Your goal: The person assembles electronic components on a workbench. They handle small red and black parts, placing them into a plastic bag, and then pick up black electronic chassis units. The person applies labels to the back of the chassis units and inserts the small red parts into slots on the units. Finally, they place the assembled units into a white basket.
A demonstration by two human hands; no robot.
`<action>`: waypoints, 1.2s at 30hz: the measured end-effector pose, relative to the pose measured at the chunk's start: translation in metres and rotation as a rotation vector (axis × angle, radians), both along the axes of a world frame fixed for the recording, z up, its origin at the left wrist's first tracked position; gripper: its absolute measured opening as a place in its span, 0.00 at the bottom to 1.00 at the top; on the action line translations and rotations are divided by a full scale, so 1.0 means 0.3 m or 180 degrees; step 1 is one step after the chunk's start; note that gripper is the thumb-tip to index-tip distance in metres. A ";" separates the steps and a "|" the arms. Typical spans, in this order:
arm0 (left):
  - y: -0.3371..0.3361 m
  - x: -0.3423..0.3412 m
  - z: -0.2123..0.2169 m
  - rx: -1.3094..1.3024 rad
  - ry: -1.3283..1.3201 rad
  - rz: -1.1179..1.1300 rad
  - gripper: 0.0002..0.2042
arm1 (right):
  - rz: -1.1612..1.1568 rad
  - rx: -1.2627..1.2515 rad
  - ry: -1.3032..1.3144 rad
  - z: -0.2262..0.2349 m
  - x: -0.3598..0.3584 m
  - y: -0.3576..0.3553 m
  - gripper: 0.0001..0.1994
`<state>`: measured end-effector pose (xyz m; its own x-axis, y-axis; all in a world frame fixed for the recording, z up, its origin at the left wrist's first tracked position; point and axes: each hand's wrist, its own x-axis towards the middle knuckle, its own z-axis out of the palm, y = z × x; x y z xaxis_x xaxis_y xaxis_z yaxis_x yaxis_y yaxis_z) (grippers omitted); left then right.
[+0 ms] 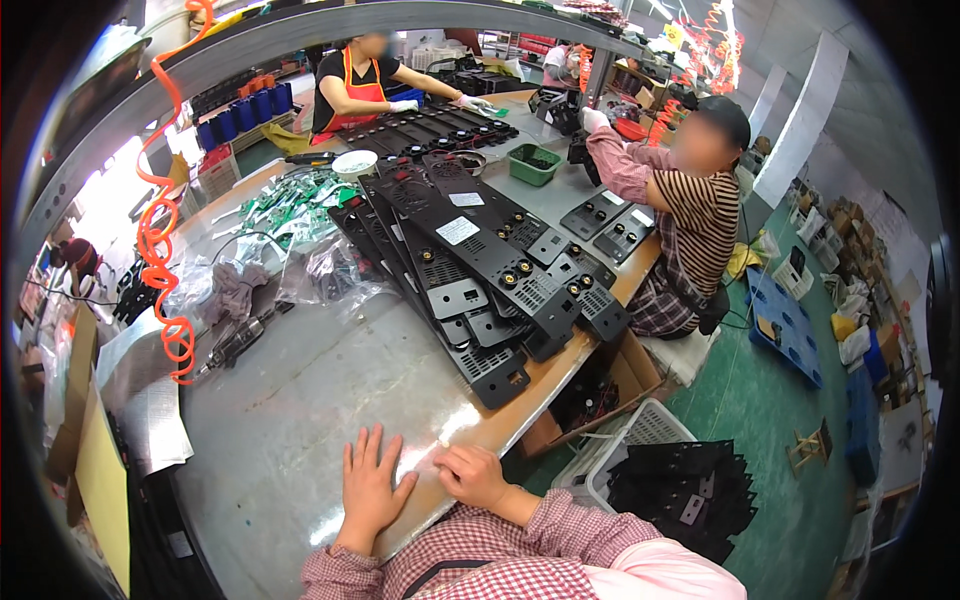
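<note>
My left hand lies palm down on the grey metal tabletop, its fingers stretched and slightly spread, with nothing in it. Beside it, at the wooden front edge, my right hand has its fingers curled in; whether something small is inside them I cannot make out. Beyond both hands lies a fanned stack of black perforated panels with brass-coloured round fittings and white labels. The nearest panel end is a short way ahead of my right hand, not touched by either hand.
A power screwdriver, plastic bags and green circuit boards lie left of the panels. An orange coiled hose hangs at left. Two co-workers work across the table. Below right stands a white crate with black sheets.
</note>
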<state>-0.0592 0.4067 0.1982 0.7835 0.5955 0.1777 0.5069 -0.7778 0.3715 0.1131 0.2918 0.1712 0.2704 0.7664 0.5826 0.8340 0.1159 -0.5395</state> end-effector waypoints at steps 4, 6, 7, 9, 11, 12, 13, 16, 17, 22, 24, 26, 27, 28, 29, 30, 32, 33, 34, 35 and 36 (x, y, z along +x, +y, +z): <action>-0.004 0.006 0.006 -0.0026 0.0011 0.0014 0.30 | 0.0018 0.0036 -0.0028 -0.022 0.005 0.001 0.04; -0.005 0.007 0.011 -0.0050 0.0009 0.0018 0.30 | 0.0031 0.0019 0.0029 -0.025 0.006 -0.001 0.05; -0.006 0.007 0.012 -0.0065 0.0010 0.0023 0.30 | 0.0039 0.0009 0.0059 -0.026 0.007 -0.002 0.05; -0.008 0.010 0.012 -0.0050 0.0012 0.0025 0.30 | 0.0042 0.0037 0.0064 -0.020 0.006 -0.002 0.06; -0.009 0.012 0.013 -0.0048 0.0015 0.0029 0.30 | 0.0050 0.0101 0.0064 -0.021 0.006 -0.001 0.06; -0.010 0.013 0.014 -0.0055 0.0013 0.0029 0.30 | 0.0055 0.0148 0.0057 -0.025 0.008 0.001 0.06; -0.011 0.013 0.013 -0.0065 0.0016 0.0031 0.30 | 0.0060 0.0193 0.0055 -0.027 0.008 0.001 0.06; -0.009 0.019 0.006 -0.0053 0.0027 0.0041 0.30 | 0.0071 0.0225 0.0097 -0.012 0.013 -0.005 0.05; -0.011 0.021 0.006 -0.0045 0.0039 0.0050 0.30 | 0.0087 0.0167 0.0088 -0.015 0.015 -0.008 0.05; -0.016 0.014 0.009 -0.0054 0.0066 0.0108 0.30 | 0.0186 0.0045 0.0147 -0.043 0.010 -0.010 0.06; -0.017 0.019 0.011 -0.0040 0.0057 0.0090 0.30 | 0.0144 0.0015 0.0102 -0.040 0.015 -0.014 0.06; -0.019 0.019 0.019 -0.0039 0.0063 0.0097 0.30 | 0.0147 0.0027 0.0106 -0.040 0.014 -0.015 0.06; -0.022 0.022 0.026 -0.0045 0.0070 0.0099 0.30 | 0.0156 0.0053 0.0129 -0.043 0.014 -0.015 0.07; -0.024 0.024 0.032 -0.0047 0.0070 0.0104 0.30 | 0.0167 0.0083 0.0145 -0.041 0.016 -0.014 0.07; -0.024 0.023 0.035 -0.0049 0.0101 0.0104 0.30 | 0.0184 0.0024 0.0160 -0.036 0.018 -0.016 0.07; -0.023 0.023 0.035 -0.0051 0.0133 0.0103 0.31 | 0.0199 -0.0035 0.0175 -0.026 0.018 -0.019 0.07; -0.023 0.022 0.035 -0.0051 0.0158 0.0096 0.31 | 0.0223 -0.0091 0.0199 -0.022 0.017 -0.022 0.07; -0.024 0.020 0.036 -0.0048 0.0155 0.0094 0.31 | 0.0234 -0.0090 0.0214 -0.024 0.015 -0.022 0.07; -0.024 0.024 0.034 -0.0048 0.0143 0.0084 0.31 | 0.0238 -0.0091 0.0218 -0.025 0.018 -0.023 0.07; -0.023 0.023 0.028 -0.0038 0.0127 0.0091 0.31 | 0.0247 -0.0081 0.0222 -0.027 0.018 -0.022 0.07; -0.021 0.020 0.021 -0.0029 0.0111 0.0096 0.31 | 0.0253 -0.0072 0.0225 -0.030 0.015 -0.022 0.07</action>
